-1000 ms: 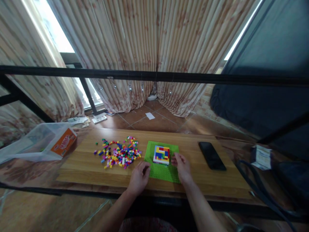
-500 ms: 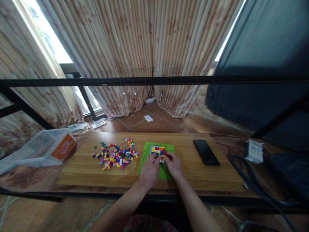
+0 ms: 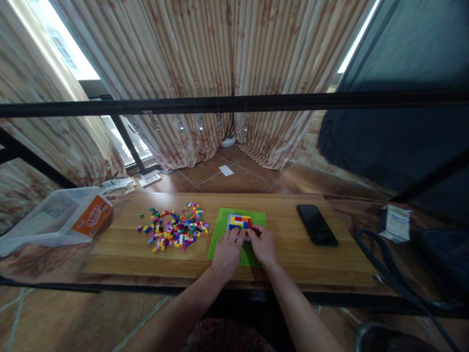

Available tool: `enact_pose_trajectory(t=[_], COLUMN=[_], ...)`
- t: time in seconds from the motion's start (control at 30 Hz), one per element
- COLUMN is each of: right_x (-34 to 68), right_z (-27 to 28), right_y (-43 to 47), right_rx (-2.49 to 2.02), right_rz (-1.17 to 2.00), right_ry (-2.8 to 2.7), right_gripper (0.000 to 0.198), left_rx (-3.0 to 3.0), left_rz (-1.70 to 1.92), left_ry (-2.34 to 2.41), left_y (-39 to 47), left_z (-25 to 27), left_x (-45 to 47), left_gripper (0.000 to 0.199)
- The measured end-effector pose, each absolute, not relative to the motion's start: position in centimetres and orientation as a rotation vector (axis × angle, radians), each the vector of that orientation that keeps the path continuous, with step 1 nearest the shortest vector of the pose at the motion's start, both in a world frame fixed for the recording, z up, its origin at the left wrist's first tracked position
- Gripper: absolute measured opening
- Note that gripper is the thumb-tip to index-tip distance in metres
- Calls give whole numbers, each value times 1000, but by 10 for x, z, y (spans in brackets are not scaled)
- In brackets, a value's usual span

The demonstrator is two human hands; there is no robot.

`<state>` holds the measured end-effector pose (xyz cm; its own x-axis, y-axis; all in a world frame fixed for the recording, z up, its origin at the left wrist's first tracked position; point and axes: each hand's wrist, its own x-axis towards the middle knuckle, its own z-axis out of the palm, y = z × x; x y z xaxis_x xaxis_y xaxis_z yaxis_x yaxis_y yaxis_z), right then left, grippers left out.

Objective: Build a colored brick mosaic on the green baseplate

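A small build of toy bricks [image 3: 240,220] in red, yellow, blue and white stands on a green studded baseplate [image 3: 224,220]. My left hand [image 3: 226,254] closes on the near side of the build, its fingers bent against the bricks. At the build's right corner, my right hand [image 3: 262,243] pinches with thumb and forefinger. Whatever lies between those fingertips is too small and covered to make out. Both hands meet over the baseplate and hide its near middle part. Left of the baseplate lies a spread heap of loose, multicoloured toy bricks [image 3: 179,230].
The wooden table [image 3: 120,261] carries a black phone [image 3: 317,225] on the right. A clear plastic box [image 3: 54,208] with an orange label stands off its left end. A dark metal rail [image 3: 234,103] crosses beyond the table, before patterned curtains [image 3: 190,54]. A strap [image 3: 377,254] lies at right.
The camera view has tilted and shifted slightly, so the table sits a little higher in the picture. Both hands remain at the build, with the fingers moved only slightly.
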<state>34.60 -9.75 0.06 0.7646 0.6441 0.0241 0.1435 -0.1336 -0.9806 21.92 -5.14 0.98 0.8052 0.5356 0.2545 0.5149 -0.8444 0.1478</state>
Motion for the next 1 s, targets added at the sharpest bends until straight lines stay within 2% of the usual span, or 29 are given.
enact_pose_trajectory(t=[0.17, 0.33, 0.53, 0.8, 1.0], right_x=[349, 351, 365, 383, 374], right_z=[-2, -5, -1, -19, -30], right_y=[-96, -94, -119, -175, -177], right_rx=[-1710, -1708, -1662, -1863, -1883], right_rz=[459, 442, 391, 86, -24], right_ry=[-646, -685, -692, -924, -1126], right_gripper=[22, 25, 49, 42, 35], left_rx=[2931, 2904, 2707, 2564, 2580], left_rz=[444, 439, 637, 732, 714], left_ry=[806, 837, 823, 943, 918], left_y=[-51, -53, -70, -90, -93], left_z=[15, 15, 3, -11, -9], left_x=[224, 223, 181, 120, 119], left_gripper=[40, 45, 63, 37, 36])
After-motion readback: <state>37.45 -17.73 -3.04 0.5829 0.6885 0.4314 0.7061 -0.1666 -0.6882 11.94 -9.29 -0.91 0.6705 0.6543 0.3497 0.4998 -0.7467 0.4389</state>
